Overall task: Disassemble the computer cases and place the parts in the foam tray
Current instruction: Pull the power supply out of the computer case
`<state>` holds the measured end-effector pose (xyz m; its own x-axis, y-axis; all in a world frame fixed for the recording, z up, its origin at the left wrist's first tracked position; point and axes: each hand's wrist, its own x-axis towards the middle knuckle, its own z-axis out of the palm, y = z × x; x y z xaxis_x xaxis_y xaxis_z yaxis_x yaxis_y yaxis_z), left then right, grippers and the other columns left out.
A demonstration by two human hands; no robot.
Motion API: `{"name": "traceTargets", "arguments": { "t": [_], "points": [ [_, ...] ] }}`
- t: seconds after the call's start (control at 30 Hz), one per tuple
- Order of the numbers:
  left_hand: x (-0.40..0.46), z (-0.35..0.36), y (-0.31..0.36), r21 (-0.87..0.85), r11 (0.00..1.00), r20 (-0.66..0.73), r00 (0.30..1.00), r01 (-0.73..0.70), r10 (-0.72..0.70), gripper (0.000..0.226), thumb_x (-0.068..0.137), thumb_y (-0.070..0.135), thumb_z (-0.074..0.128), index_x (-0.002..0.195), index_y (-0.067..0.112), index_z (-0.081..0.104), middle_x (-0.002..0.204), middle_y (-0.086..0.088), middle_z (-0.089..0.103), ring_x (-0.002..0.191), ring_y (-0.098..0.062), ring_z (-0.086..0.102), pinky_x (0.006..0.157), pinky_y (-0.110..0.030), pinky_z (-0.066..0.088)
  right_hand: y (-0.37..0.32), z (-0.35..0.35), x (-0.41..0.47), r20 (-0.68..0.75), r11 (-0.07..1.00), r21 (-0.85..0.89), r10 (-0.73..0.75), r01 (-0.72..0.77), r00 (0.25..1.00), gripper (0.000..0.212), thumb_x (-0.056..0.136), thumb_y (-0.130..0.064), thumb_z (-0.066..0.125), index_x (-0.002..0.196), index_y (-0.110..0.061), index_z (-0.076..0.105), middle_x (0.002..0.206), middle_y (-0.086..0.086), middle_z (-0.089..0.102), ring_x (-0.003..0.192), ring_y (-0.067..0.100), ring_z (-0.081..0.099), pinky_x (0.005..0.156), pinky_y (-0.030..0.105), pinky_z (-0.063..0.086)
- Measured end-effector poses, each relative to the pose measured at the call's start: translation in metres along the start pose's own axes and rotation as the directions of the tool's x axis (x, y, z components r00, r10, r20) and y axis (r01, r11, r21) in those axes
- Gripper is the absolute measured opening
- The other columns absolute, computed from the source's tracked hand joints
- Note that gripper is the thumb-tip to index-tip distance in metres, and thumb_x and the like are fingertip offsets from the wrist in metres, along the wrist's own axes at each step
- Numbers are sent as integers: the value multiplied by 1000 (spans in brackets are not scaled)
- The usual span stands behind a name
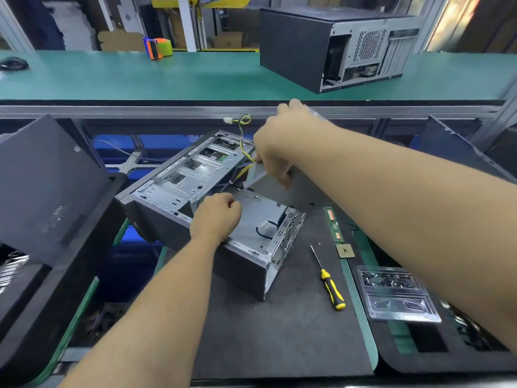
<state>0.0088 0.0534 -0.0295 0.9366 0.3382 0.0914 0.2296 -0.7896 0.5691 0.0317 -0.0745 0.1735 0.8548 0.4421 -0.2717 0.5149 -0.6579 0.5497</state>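
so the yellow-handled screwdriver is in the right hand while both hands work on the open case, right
Not quite. The head view shows the screwdriver lying on the dark mat, held by neither hand. The right hand and left hand are both at the open case.

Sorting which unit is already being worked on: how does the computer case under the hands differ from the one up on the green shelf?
The near case lies open and tilted on the dark mat, its bare metal interior and loose wires showing; the shelf case stands closed, with its black side panel on. The left hand and right hand are on the near case; nothing touches the shelf case. Both are black and grey metal desktop cases.
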Motion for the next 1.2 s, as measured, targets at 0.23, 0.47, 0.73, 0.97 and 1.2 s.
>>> {"name": "traceTargets", "arguments": {
  "t": [0.23, 0.47, 0.73, 0.97, 1.2],
  "points": [
    [0, 1, 0, -13, 1000, 18, 1000, -15, 15, 24, 85, 24, 47, 68, 11, 58, 74, -8, 62, 73, -31, 59, 61, -34, 48, 9, 36, -9, 331, 997, 52, -63, 49, 942, 89, 73, -59, 80, 150, -43, 38, 147, -4, 49, 108, 26, 63, 103, 43, 46],
    [-2, 3, -2, -96, 995, -93, 996, -6, -3, 25, 89, 19, 41, 65, 12, 43, 65, -5, 48, 63, -26, 42, 57, -36, 35, 9, 75, -28, 304, 982, 168, -136, 87, 943, 89, 77, -59, 76, 153, -39, 34, 154, -7, 39, 130, 27, 49, 106, 46, 43],
    [-1, 7, -9, -188, 982, -219, 974, 5, -47, 26, 98, 16, 40, 80, 13, 59, 71, 2, 56, 68, -20, 48, 65, -36, 35, 0, 105, -46, 234, 983, 184, -35, -10, 972, 98, 69, -64, 80, 149, -50, 25, 147, 12, 36, 137, 43, 30, 109, 55, 26],
    [0, 5, -9, -286, 958, -210, 973, 29, -92, 33, 90, 31, 32, 79, 14, 59, 78, -9, 61, 76, -31, 54, 69, -42, 46, -7, 113, -52, 241, 973, 230, -43, -14, 970, 94, 69, -66, 78, 148, -49, 31, 150, 13, 36, 135, 41, 34, 106, 55, 29],
    [35, -25, -22, -298, 942, -34, 985, 151, -169, 27, 91, 13, 42, 80, 11, 67, 80, -11, 71, 84, -33, 65, 82, -45, 56, -7, 110, -57, 251, 971, 241, -61, -1, 966, 91, 71, -61, 80, 148, -44, 35, 146, 12, 40, 132, 39, 36, 106, 55, 31]
  ]
}}
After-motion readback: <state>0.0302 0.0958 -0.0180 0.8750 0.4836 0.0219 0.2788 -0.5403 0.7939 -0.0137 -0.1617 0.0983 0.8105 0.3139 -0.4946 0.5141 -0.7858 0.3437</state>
